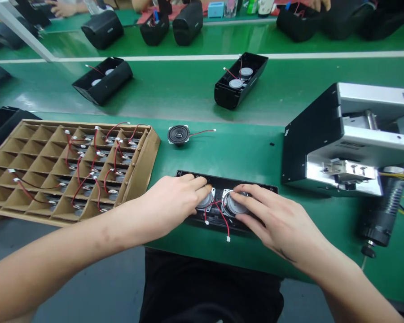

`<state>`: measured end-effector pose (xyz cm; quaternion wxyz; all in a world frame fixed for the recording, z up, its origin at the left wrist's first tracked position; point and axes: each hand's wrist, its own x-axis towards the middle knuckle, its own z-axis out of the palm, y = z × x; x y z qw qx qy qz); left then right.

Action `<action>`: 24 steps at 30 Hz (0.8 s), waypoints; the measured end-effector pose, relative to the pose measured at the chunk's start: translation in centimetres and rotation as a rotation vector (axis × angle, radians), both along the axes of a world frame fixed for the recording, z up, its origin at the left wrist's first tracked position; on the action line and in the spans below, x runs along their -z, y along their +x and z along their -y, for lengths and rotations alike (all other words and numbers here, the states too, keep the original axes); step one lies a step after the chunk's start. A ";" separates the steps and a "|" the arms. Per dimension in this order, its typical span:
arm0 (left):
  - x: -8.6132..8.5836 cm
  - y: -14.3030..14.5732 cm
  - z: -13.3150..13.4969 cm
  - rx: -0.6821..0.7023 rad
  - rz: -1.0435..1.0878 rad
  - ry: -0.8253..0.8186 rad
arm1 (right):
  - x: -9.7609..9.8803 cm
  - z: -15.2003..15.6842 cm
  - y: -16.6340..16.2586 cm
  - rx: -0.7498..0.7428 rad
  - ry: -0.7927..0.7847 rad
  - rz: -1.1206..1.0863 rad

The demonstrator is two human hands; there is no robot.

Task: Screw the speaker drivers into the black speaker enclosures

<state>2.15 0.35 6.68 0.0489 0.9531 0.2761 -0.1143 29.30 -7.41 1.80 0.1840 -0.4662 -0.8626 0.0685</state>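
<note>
Both hands (pixel 175 202) press speakers into housing (pixel 256 186) on green bench (pixel 188 94).

Both hands rest on a black speaker case (pixel 256 186) at the near edge of the green table (pixel 195 94). The left hand (pixel 175 202) presses on the left speaker (pixel 204 200), the right hand (pixel 276 220) on the right speaker (pixel 234 204), red wires (pixel 222 217) between them. A cardboard tray (pixel 40 148) lies left, a loose speaker (pixel 178 134) farther off, a metal machine (pixel 350 139) right.

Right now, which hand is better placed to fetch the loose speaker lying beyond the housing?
Probably the left hand: the loose speaker lies just beyond it, while the right hand sits farther right on the housing.
</note>
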 end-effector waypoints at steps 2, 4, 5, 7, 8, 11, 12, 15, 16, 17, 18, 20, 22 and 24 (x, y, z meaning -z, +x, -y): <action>-0.1 -0.3 -0.2 0.016 0.013 -0.012 | 0.0 0.0 -0.1 0.004 -0.002 0.000; 0.0 -0.4 -0.2 0.011 0.030 -0.015 | -0.1 -0.1 -0.1 0.010 -0.008 0.004; 0.0 -0.5 -0.2 0.004 0.038 -0.014 | -0.1 -0.1 -0.1 0.011 -0.009 0.008; 0.2 -0.5 -0.2 -0.009 0.049 -0.013 | -0.1 -0.1 0.0 0.010 -0.008 0.011; 0.2 -0.5 -0.2 -0.012 0.053 -0.015 | -0.1 -0.1 0.0 0.008 -0.007 0.011; 0.2 -0.5 -0.2 -0.010 0.061 -0.024 | 0.0 -0.1 0.0 0.011 -0.005 0.011; 0.2 -0.5 -0.2 -0.006 0.063 -0.027 | 0.0 -0.1 0.0 0.014 -0.004 0.012; 0.3 -0.4 -0.3 0.002 0.070 -0.027 | 0.1 -0.1 -0.1 0.016 0.003 0.011; 0.3 -0.3 -0.3 0.004 0.073 -0.026 | 0.1 -0.1 -0.1 0.018 0.008 0.010; 0.4 -0.3 -0.3 0.006 0.075 -0.024 | 0.0 0.0 -0.1 0.019 0.012 0.010; 0.5 -0.3 -0.3 0.008 0.078 -0.020 | 0.0 0.0 -0.1 0.022 0.014 0.010; 0.6 -0.3 -0.2 0.013 0.086 -0.011 | -0.2 0.0 0.0 0.021 0.008 0.011; 0.7 -0.5 -0.2 0.015 0.096 0.000 | -0.2 0.0 -0.1 0.012 -0.005 0.014; 0.8 -0.6 -0.1 0.015 0.106 0.011 | -0.1 -0.1 -0.2 0.007 -0.016 0.017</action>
